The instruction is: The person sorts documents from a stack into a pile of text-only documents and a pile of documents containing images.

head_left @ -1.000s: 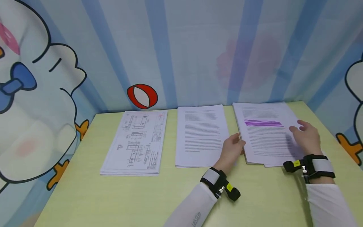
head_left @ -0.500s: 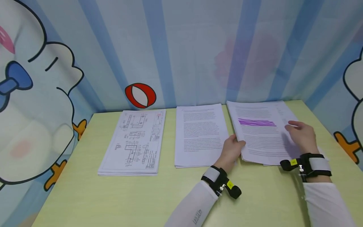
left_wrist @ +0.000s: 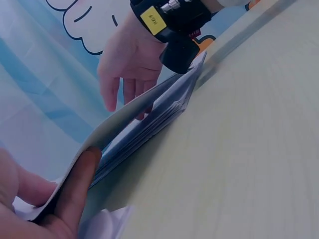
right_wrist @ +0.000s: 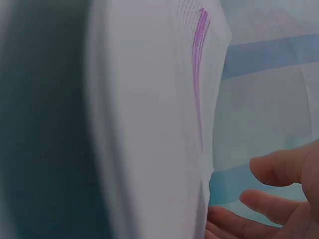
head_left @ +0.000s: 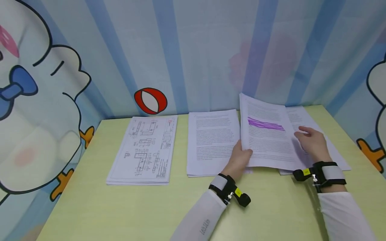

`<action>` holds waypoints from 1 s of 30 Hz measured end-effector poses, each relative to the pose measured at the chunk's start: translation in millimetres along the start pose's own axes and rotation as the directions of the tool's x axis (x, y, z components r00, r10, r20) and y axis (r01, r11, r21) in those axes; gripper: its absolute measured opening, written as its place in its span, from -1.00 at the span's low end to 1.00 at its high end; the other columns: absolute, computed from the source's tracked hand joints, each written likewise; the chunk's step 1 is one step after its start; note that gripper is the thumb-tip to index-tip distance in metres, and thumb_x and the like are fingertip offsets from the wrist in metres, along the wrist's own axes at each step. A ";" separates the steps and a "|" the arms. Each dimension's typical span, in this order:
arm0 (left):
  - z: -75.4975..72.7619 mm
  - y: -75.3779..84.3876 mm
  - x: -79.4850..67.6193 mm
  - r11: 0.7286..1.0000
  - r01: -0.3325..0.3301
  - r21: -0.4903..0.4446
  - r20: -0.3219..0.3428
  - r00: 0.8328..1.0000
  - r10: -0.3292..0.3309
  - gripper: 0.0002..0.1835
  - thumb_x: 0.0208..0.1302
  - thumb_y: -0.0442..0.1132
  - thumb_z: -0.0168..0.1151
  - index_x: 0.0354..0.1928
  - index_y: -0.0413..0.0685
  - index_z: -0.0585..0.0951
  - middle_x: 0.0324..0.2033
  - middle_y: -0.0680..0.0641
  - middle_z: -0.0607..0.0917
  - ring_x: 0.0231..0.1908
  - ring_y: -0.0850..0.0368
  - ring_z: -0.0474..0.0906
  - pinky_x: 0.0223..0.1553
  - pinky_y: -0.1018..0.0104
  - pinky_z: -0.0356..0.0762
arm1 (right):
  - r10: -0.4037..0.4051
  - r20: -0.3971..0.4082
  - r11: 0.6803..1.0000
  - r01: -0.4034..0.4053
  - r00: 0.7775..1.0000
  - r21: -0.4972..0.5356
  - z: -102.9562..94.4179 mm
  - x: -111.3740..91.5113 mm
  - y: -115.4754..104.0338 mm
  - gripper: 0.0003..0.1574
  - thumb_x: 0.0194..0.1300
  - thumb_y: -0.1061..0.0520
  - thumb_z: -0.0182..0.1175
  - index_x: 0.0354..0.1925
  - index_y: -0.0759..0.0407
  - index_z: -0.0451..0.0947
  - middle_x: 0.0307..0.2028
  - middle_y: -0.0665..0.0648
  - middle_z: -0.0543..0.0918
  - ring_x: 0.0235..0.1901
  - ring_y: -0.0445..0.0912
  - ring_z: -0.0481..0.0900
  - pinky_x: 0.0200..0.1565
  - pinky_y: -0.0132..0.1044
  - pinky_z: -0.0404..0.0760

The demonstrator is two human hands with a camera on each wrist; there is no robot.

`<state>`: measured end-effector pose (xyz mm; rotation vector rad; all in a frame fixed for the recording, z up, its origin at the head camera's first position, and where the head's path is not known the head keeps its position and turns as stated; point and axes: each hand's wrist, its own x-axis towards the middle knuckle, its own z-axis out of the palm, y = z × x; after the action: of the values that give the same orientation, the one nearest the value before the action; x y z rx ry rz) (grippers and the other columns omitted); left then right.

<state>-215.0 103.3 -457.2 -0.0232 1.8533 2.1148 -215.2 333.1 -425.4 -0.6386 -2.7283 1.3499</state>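
In the head view my left hand [head_left: 236, 159] pinches the left edge of a few printed sheets [head_left: 266, 150] marked with purple highlighter strokes. The left wrist view shows its thumb [left_wrist: 32, 188] on one side of the paper and a finger [left_wrist: 77, 186] on the other. These sheets are lifted and curved, their left side raised above a lower paper stack [head_left: 336, 155]. My right hand [head_left: 315, 144] is at their right side, fingers loosely bent, some of them at the paper's edge. In the right wrist view its thumb [right_wrist: 276, 169] stands away from the sheets.
Left of the lifted sheets lies a stack of printed text [head_left: 212, 144], partly overlapped by my left hand. Farther left is a stack of technical drawings [head_left: 141, 154]. All rest on a pale yellow table [head_left: 135, 211], with a cartoon-printed blue curtain [head_left: 208, 57] behind.
The purple-marked sheets have come up and slid left off the lower stack, which now shows at the right. Both hands have shifted slightly left.
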 end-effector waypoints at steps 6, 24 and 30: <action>-14.8 9.7 -0.5 1.000 -0.020 -0.002 -0.044 0.999 0.020 -0.58 0.19 -0.43 -0.01 0.03 0.19 0.46 -0.17 0.07 0.64 -0.14 0.16 0.54 0.06 0.10 0.44 | -0.052 0.121 0.999 0.053 0.991 -0.008 9.8 -1.0 -7.8 0.07 0.31 -0.31 -0.17 0.44 0.31 -0.29 0.29 0.65 0.10 0.26 0.47 0.10 0.21 0.33 0.13; -108.0 32.1 -13.8 0.984 -0.112 0.142 -0.096 0.987 0.126 -0.57 0.27 -0.34 -0.03 0.16 0.19 0.40 -0.04 0.05 0.59 -0.01 0.13 0.46 0.17 0.07 0.34 | -0.183 0.118 0.949 0.144 0.976 0.281 77.5 -27.5 -63.6 0.05 0.25 -0.27 0.05 0.46 -0.22 -0.33 0.24 0.38 0.34 -0.32 -0.17 0.52 -0.44 -0.43 0.57; -142.3 34.1 -24.6 0.956 -0.078 0.281 -0.056 0.994 0.098 -0.53 0.29 -0.26 0.00 0.25 0.13 0.32 0.03 -0.01 0.55 0.04 0.06 0.43 0.25 0.00 0.26 | -0.246 0.130 0.938 0.202 0.961 0.282 103.5 -35.1 -66.3 -0.11 0.35 -0.08 0.03 0.46 -0.25 -0.24 -0.05 0.41 0.58 -0.44 -0.17 0.63 -0.50 -0.30 0.62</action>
<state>-229.0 -43.5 -440.9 0.0538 2.2161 1.9094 -227.4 206.1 -433.7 -0.1976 -2.5638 1.7315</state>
